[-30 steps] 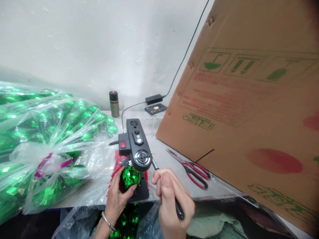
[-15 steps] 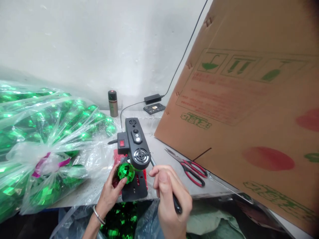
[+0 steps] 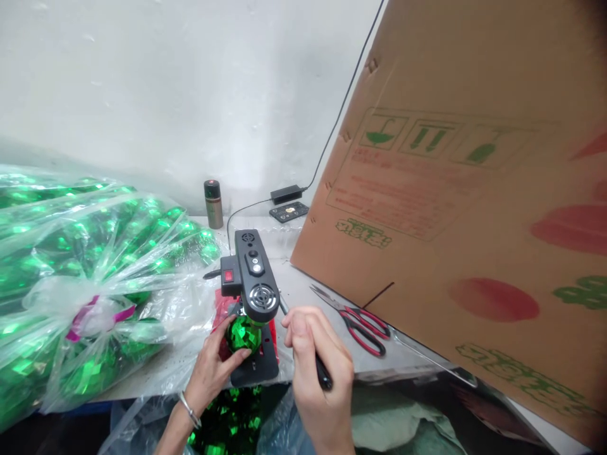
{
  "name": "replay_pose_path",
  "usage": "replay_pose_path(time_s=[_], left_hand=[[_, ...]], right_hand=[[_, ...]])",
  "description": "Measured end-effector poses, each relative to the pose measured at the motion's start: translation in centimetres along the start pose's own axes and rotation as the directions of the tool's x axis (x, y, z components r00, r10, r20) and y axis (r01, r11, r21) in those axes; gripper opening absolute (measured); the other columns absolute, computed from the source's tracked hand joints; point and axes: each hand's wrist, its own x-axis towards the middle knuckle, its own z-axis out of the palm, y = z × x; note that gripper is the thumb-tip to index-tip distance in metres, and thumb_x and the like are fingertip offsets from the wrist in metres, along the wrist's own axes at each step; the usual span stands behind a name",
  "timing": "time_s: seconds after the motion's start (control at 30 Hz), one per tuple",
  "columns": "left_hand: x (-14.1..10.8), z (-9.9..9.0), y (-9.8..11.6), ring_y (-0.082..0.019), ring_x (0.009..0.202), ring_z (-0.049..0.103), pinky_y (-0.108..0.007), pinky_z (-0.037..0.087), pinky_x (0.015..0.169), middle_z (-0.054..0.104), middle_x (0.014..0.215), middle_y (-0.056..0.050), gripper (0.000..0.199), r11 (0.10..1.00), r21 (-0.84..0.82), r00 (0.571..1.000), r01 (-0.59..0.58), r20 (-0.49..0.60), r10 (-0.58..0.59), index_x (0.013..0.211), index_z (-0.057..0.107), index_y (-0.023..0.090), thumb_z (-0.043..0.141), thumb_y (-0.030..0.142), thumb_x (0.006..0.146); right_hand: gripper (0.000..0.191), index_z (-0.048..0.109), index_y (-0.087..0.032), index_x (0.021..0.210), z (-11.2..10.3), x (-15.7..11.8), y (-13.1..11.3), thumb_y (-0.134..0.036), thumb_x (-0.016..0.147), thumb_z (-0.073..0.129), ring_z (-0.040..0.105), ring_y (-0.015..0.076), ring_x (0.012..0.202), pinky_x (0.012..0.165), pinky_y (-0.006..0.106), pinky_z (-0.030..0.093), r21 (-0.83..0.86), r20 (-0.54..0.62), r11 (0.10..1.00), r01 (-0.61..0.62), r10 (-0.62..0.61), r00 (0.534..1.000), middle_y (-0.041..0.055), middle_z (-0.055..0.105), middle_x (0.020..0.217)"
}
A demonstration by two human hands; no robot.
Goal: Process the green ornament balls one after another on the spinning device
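A shiny green faceted ball (image 3: 243, 335) sits under the near end of a black machine (image 3: 257, 275) that has a red switch. My left hand (image 3: 211, 363), with a silver bangle at the wrist, holds the ball between thumb and fingers from the left. To the right, my right hand (image 3: 320, 366) is wrapped round the black handle (image 3: 324, 374) of a metal lever that runs up to the machine's side. Below the ball lies the machine's black base plate (image 3: 265, 370), with red material around it.
Clear bags of green balls (image 3: 95, 253) fill the left. Red-handled scissors (image 3: 363, 325) lie right of the machine, beside a large cardboard box (image 3: 427, 253). A bottle (image 3: 214, 205), a phone (image 3: 289, 212) and a power adapter (image 3: 286, 193) stand or lie behind.
My left hand has brought the green ball slightly right and down, closer beneath the machine's near end. The view has shifted a little. My right hand still grips the handle.
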Motion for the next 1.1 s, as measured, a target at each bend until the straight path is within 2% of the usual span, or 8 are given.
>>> replay_pose_path(time_s=[0.2,0.33,0.53,0.67,0.87,1.0,1.1], left_hand=[[-1.0,3.0,-0.4,-0.045,0.145,0.078,-0.067,0.065,0.124,0.081,0.156,-0.019,0.067,0.978,0.098,0.978,-0.183,-0.078,0.191,0.154,0.073,0.025,0.089,0.046,0.092],[-2.2,4.8,-2.2,-0.048,0.15,0.076,-0.07,0.063,0.125,0.077,0.16,-0.024,0.069,0.972,0.1,0.964,-0.215,-0.135,0.227,0.156,0.07,0.021,0.089,0.043,0.094],[-3.1,6.1,-5.1,-0.05,0.152,0.074,-0.073,0.061,0.127,0.077,0.16,-0.024,0.069,0.966,0.091,0.958,-0.244,-0.13,0.254,0.155,0.07,0.021,0.092,0.041,0.093],[-2.6,5.5,-5.2,-0.052,0.154,0.072,-0.075,0.06,0.128,0.077,0.16,-0.024,0.071,0.963,0.077,0.962,-0.257,-0.076,0.263,0.154,0.072,0.022,0.096,0.042,0.089],[-1.2,2.9,-2.8,-0.051,0.153,0.073,-0.073,0.058,0.131,0.075,0.163,-0.024,0.081,0.984,-0.006,0.978,-0.176,0.108,0.176,0.159,0.07,0.02,0.097,0.04,0.085],[-0.4,2.0,-1.5,-0.049,0.152,0.074,-0.07,0.057,0.132,0.075,0.164,-0.024,0.083,0.992,0.002,0.979,-0.127,0.161,0.125,0.163,0.067,0.019,0.093,0.042,0.088],[0.4,1.4,-1.0,-0.047,0.151,0.075,-0.067,0.058,0.131,0.076,0.163,-0.023,0.085,0.99,0.024,0.971,-0.138,0.201,0.13,0.166,0.066,0.021,0.093,0.043,0.089]], right_hand=[[0.033,0.054,-0.026,0.089,0.0,-0.1,0.3,-0.006,0.115,0.053,0.064,0.0094,0.066,0.066,0.019,0.052,0.005,0.002,1.0,0.012,-0.012,1.0,-0.0051,0.062,0.081],[0.033,0.055,-0.026,0.089,-0.1,-0.4,0.4,-0.007,0.116,0.053,0.065,0.0095,0.067,0.066,0.019,0.053,-0.004,0.001,1.0,0.016,-0.016,1.0,-0.0049,0.063,0.081],[0.032,0.056,-0.026,0.091,-0.1,-0.7,0.5,-0.006,0.116,0.051,0.066,0.0081,0.068,0.067,0.017,0.053,-0.026,-0.005,0.999,0.02,-0.021,1.0,-0.0059,0.062,0.083],[0.031,0.059,-0.026,0.094,-0.1,-1.0,0.7,-0.006,0.116,0.05,0.064,0.0072,0.066,0.064,0.016,0.052,-0.037,0.0,0.999,0.029,-0.029,1.0,-0.0059,0.064,0.084],[0.03,0.061,-0.026,0.097,-0.1,-1.4,1.0,-0.007,0.116,0.05,0.063,0.0084,0.065,0.059,0.018,0.05,-0.03,0.0,0.999,0.014,-0.014,1.0,-0.0043,0.066,0.086],[0.029,0.062,-0.026,0.097,-0.3,-1.6,1.1,-0.008,0.117,0.051,0.058,0.0086,0.061,0.055,0.02,0.046,-0.04,0.012,0.999,0.014,-0.014,1.0,-0.0037,0.066,0.084],[0.03,0.062,-0.025,0.094,-0.5,-1.9,1.4,-0.008,0.117,0.051,0.056,0.01,0.061,0.055,0.023,0.045,-0.049,0.016,0.999,0.021,-0.02,1.0,-0.002,0.066,0.083]])
